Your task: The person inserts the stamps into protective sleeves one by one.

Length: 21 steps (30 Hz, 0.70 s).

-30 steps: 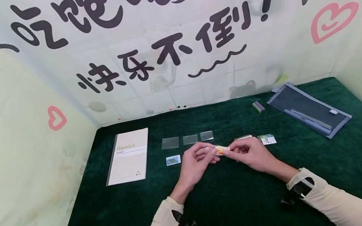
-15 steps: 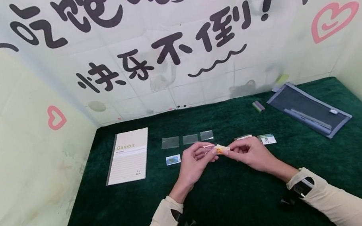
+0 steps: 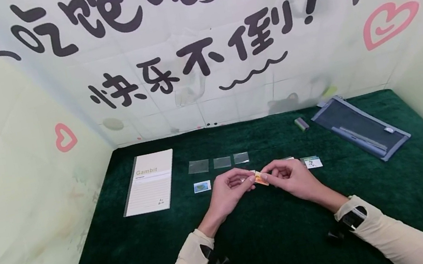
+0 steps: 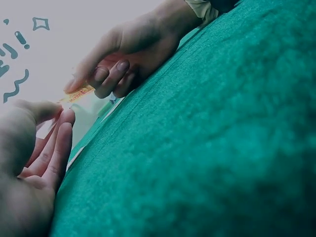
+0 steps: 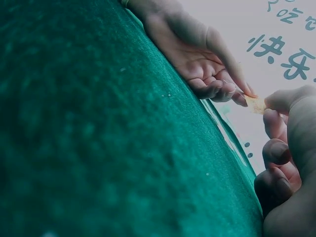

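Observation:
Between my two hands is a small orange and yellow stamp (image 3: 261, 179), lifted off the cloth. The right hand (image 3: 290, 175) pinches it between thumb and index finger. The left hand (image 3: 228, 193) pinches a small clear plastic sleeve (image 3: 243, 179), mostly hidden by its fingers, right at the stamp's left edge. In the right wrist view the stamp (image 5: 255, 104) spans the gap between both sets of fingertips. Whether part of it lies inside the sleeve, I cannot tell. A blue-bordered stamp (image 3: 202, 187) lies left of the left hand.
Three clear sleeves (image 3: 199, 167) lie in a row behind the hands. Beyond the right hand lies a sleeved white card (image 3: 313, 163), another partly hidden beside it. A notebook (image 3: 149, 183) is at left; a blue mesh pouch (image 3: 361, 128) and small purple-grey block (image 3: 301, 124) are at back right.
The stamp has turned between the hands, its right end now tilted lower. My right fingers have shifted slightly left around it; the left hand has barely moved.

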Motion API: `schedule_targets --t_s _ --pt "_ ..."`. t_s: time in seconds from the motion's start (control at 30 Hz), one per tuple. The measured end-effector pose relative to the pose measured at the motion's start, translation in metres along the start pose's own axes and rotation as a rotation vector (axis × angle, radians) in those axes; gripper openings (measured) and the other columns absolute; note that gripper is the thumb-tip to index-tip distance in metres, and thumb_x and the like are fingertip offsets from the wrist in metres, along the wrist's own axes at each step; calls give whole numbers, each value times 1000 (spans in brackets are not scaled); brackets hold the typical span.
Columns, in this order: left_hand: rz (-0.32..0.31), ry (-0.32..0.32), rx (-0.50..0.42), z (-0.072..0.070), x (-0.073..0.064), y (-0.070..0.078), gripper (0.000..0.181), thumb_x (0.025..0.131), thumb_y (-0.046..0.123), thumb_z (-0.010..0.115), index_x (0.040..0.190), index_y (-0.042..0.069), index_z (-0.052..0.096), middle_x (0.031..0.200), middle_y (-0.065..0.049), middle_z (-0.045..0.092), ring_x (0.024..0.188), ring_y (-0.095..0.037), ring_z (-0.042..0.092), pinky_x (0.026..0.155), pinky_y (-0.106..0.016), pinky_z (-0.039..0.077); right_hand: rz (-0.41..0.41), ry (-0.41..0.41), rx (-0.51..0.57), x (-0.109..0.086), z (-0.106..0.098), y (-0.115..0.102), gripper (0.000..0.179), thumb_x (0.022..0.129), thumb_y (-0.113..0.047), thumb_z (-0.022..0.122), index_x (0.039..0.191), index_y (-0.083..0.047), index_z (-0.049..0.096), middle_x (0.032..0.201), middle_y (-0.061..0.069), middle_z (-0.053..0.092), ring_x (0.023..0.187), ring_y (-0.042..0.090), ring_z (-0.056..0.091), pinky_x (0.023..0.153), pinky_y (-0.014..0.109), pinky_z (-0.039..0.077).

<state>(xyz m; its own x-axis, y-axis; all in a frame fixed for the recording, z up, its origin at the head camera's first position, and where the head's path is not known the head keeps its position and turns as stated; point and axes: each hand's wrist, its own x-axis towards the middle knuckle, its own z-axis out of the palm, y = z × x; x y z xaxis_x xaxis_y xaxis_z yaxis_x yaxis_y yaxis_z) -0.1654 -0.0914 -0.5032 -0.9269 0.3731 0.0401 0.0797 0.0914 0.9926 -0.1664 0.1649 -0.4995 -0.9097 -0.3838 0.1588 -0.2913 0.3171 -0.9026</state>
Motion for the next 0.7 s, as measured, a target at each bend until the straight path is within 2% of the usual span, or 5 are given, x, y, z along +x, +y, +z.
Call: schedule_targets --t_s 0.33,0.7 --pt "15 0 8 0 0 -2 23 104 36 75 122 22 77 113 -1 82 99 -22 80 89 -34 67 -14 -1 2 0 0 -1 11 105 -29 74 115 -26 78 82 4 71 63 19 63 56 27 52" --pt "0 -4 13 -1 0 0 30 104 40 74 123 17 77 106 -7 84 92 -21 81 83 -33 67 -29 18 -8 -1 0 -2 11 103 -29 76 113 -25 80 83 2 71 64 18 63 57 26 52"
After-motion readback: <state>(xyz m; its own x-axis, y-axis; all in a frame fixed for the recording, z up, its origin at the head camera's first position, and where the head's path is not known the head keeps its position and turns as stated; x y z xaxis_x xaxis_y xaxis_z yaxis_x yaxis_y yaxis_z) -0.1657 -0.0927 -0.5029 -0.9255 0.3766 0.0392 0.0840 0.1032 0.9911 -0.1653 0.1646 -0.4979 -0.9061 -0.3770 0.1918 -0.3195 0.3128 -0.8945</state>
